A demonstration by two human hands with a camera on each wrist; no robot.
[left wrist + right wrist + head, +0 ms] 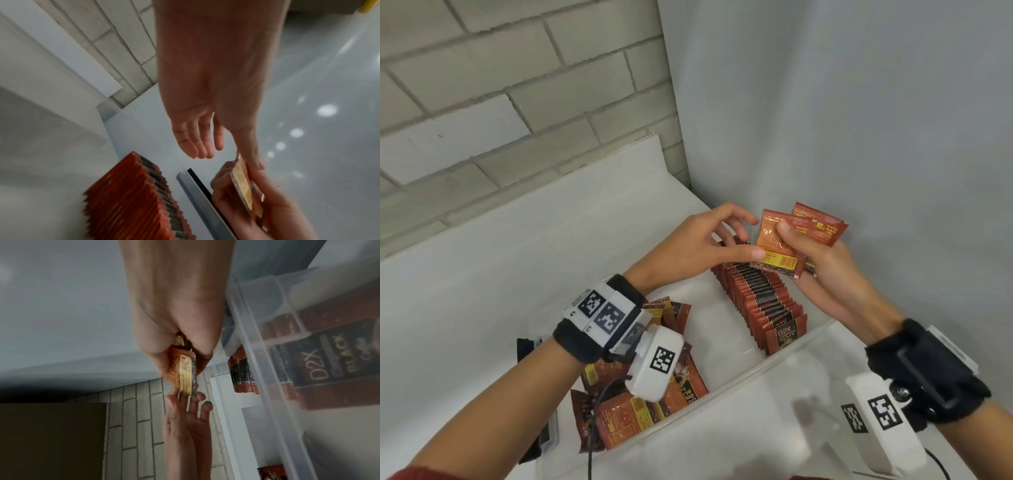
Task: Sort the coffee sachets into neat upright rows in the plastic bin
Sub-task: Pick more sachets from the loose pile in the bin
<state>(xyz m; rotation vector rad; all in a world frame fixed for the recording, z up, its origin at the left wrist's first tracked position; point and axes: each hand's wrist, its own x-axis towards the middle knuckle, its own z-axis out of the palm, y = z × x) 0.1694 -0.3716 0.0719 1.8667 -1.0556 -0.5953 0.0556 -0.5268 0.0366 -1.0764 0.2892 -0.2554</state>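
Loose sachets (640, 404) are lying jumbled at the left end of the clear plastic bin (756, 368). The left hand (709, 243) is reaching rightward, fingers relaxed and spread, thumb touching the held sachets (780, 246). An upright row (760, 301) is standing along the bin's right side. The right hand (822, 270) is pinching the held sachets above the row.

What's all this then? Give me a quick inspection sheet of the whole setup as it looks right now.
Surface: white counter under the clear plastic bin.
Job's things: upright row of sachets in the bin; loose pile of sachets at its left end.
Clutter: nothing seen.
Hands: right hand grips a few held sachets; left hand reaches them, thumb touching.
Cables: black cable hangs from the left wrist camera.
Surroundings: pale brick wall, plain grey wall.
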